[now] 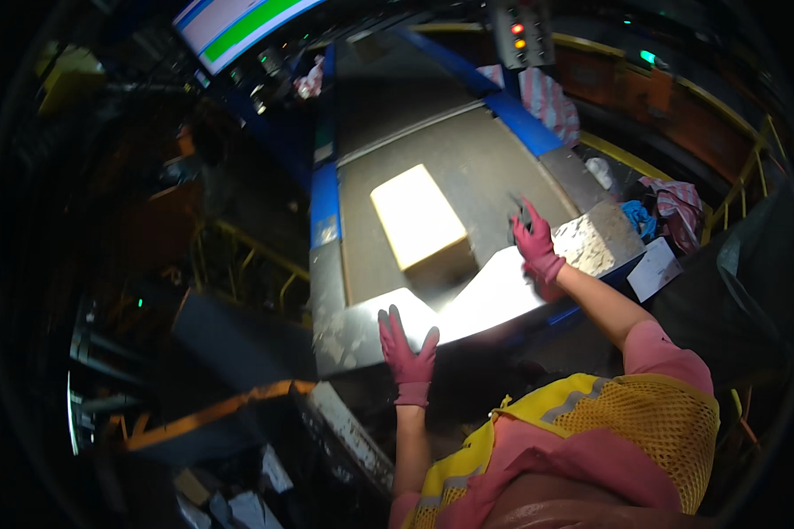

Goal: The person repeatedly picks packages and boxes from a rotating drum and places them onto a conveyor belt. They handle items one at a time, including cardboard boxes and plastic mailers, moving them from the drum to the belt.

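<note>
A cardboard box (420, 218), its top washed out by bright light, lies on the belt of a conveyor (370, 149) before me. My left hand (408, 350), in a pink work glove with grey fingertips, is spread over the near metal end plate (354, 330), left of the box's near end. To the right of the box, my right hand (534, 241) wears a matching glove, its fingers apart and pointing up the belt. Neither hand holds anything, and both are apart from the box. Whether either glove touches the metal plate is unclear.
Blue side rails (519, 122) flank the belt. A control box (521, 36) with lit lamps and a screen (238, 26) stand beyond. Striped bags (675, 205) and a white card (655, 270) lie at right. Several parcels (251, 509) lie low at left, near an orange-edged bin (218, 413).
</note>
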Demonstrator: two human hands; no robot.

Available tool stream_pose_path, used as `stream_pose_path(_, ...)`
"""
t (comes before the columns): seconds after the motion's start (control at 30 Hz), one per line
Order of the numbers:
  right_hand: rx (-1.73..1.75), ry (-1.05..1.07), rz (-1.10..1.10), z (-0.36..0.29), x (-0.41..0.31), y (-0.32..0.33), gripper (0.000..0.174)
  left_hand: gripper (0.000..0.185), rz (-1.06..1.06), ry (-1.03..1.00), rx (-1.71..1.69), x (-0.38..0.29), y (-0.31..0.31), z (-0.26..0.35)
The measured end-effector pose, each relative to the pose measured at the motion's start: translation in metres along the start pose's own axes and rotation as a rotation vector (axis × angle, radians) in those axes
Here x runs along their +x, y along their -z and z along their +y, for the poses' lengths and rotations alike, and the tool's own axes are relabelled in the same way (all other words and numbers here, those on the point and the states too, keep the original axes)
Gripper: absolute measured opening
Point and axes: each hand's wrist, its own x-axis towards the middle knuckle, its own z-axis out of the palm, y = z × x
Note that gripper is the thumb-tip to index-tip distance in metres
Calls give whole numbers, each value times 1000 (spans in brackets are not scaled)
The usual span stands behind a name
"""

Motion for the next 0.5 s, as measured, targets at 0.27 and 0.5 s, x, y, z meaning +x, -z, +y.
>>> stream_pose_path(0.27,-788,479,298,38,258,72,65,110,-68,140,48,85,-69,15)
stream_pose_path(0.5,-1144,576,348,35,384,86,64,98,-28,115,167,106,-69,6)
